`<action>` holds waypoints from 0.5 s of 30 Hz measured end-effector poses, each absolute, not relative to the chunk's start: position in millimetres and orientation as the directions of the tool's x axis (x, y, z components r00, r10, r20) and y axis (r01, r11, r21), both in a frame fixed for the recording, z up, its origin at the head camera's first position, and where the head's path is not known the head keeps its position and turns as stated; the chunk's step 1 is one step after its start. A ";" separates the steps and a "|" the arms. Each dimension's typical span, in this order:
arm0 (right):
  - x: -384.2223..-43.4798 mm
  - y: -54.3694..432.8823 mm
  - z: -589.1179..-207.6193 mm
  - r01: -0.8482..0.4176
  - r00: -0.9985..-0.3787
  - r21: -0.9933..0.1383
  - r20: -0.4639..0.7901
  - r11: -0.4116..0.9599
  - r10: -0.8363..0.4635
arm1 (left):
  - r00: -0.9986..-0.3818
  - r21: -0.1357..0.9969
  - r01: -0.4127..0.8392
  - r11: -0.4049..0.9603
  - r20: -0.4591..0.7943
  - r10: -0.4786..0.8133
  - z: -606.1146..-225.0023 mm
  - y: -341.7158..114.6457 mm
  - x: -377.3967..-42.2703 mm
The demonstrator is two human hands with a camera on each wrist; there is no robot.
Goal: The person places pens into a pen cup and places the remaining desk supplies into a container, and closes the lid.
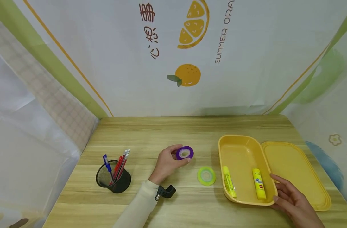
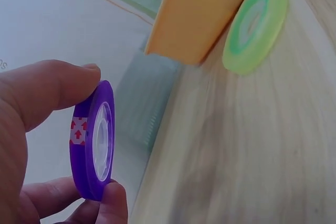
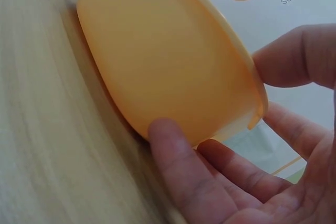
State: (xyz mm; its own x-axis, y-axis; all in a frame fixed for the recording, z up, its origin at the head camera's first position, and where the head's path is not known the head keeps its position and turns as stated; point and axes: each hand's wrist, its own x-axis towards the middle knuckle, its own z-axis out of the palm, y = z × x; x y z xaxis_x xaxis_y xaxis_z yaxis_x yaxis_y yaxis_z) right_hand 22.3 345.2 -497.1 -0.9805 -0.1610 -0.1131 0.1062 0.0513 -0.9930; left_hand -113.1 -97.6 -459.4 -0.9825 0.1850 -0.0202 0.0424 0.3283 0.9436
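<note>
Between the thumb and fingers of my left hand (image 1: 168, 161) is a purple roll of tape (image 1: 185, 153), pinched at its edge. In the left wrist view the purple roll (image 2: 94, 142) stands on edge in the grip, a red-and-white arrow label on its side. A yellow-green roll of tape (image 1: 206, 176) lies flat on the table, between that hand and a yellow plastic box (image 1: 244, 152). My right hand (image 1: 293, 199) grips the box's near right corner, thumb and fingers around the wall. Inside lie a glue stick (image 1: 259, 183) and a slim yellow tube (image 1: 229, 181).
The box's yellow lid (image 1: 299, 174) lies on the table right of it, partly behind my right hand. On the left stands a black mesh pen cup (image 1: 120, 183) with a blue pen (image 1: 107, 163), red pens and pencils. A printed cloth (image 1: 128, 79) rises behind the table.
</note>
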 end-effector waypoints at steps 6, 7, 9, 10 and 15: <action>24.1 344.8 -494.3 0.110 -0.980 -0.991 -0.121 0.078 -0.155 | -0.980 0.948 0.072 0.309 0.010 0.199 -453.5 -90.5 -114.1; 24.2 344.9 -493.8 0.111 -0.981 -0.990 -0.123 0.083 -0.151 | -0.979 0.950 0.076 0.303 0.014 0.202 -451.7 -88.5 -114.0; 24.1 345.1 -493.4 0.113 -0.982 -0.988 -0.127 0.102 -0.142 | -0.977 0.953 0.086 0.291 0.024 0.212 -448.4 -83.9 -114.7; 24.0 344.9 -493.1 0.116 -0.983 -0.987 -0.131 0.116 -0.133 | -0.976 0.955 0.090 0.284 0.028 0.216 -446.6 -81.4 -114.9; 22.9 343.8 -492.5 0.128 -0.984 -0.976 -0.147 0.177 -0.103 | -0.971 0.957 0.099 0.273 0.033 0.235 -438.1 -67.8 -116.3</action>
State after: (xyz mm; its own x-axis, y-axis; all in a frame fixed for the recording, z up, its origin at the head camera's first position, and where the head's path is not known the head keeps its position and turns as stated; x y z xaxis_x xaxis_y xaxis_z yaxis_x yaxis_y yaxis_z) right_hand 22.9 343.8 -492.5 -0.9837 -0.1027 -0.1475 0.1278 0.1774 -0.9758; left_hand -116.3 -67.8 -438.1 -0.9715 0.2349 0.0332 0.0985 0.2725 0.9571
